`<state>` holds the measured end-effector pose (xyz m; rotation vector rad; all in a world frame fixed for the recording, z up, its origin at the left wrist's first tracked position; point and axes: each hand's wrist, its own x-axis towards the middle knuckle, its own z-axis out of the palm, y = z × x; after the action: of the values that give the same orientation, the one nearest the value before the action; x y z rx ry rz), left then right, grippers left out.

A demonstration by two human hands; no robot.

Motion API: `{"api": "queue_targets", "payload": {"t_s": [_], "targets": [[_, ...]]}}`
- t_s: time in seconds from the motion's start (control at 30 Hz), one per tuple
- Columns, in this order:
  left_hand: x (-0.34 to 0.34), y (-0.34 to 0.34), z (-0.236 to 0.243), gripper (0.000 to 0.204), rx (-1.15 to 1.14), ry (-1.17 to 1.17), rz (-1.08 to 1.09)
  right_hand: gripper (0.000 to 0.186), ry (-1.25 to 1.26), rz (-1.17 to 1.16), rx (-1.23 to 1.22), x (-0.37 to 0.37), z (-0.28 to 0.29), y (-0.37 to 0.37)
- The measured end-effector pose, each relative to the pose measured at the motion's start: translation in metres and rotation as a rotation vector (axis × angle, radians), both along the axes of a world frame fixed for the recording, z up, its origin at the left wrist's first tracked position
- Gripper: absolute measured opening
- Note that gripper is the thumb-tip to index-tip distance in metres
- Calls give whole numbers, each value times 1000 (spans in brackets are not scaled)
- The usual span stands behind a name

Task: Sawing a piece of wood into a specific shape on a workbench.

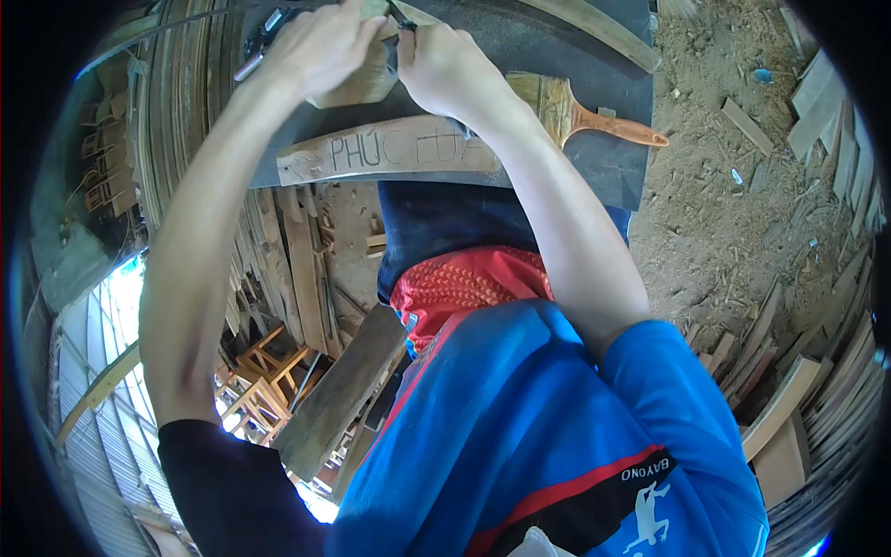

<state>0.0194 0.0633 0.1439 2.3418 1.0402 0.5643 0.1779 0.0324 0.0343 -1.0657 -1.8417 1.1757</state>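
Observation:
At the top edge, my left hand [320, 46] is bent over the dark work table [608, 172], its fingertips partly cut off by the frame. Its thumb presses by a small pale greenish thing, and what it grips is unclear. Beside it my right hand [453, 74] is closed on a thin dark tool [399, 13] whose kind I cannot make out. A pale angular wood piece [364, 82] lies under and between the hands. Nearer to me rests a curved wooden board [371, 153] with dark writing. My right forearm crosses its right end.
A wide paintbrush [617, 127] with an orange handle lies right of my right forearm. A black and silver tool [263, 42] sits beside my left hand. Another curved wooden piece [594, 32] lies at the far right. Long planks [170, 121] are stacked left, and wood scraps [747, 125] litter the sandy floor.

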Motion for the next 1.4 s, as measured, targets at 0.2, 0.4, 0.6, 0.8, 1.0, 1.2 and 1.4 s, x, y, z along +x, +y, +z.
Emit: {"api": "queue_targets", "payload": {"t_s": [0.2,0.4,0.6,0.8,1.0,1.2,1.4], "targets": [[13,4,1,34,-133,1078,414,26,99,-50,-210,47,12,-74],[1,9,-5,35,0,1027,392,27,62,-21,-181,-4,14,0],[-3,-7,-2,41,44,1001,389,40,32,-90,-246,20,7,-38],[-9,-19,-10,44,61,1052,392,40,-11,-38,-273,32,14,-30],[-12,0,5,50,-58,973,339,30,9,17,-341,-4,29,21],[2,0,15,41,-145,951,486,20,-101,3,450,39,-7,-52],[-6,7,13,36,-148,981,508,27,-128,55,483,-3,-1,7]]}}
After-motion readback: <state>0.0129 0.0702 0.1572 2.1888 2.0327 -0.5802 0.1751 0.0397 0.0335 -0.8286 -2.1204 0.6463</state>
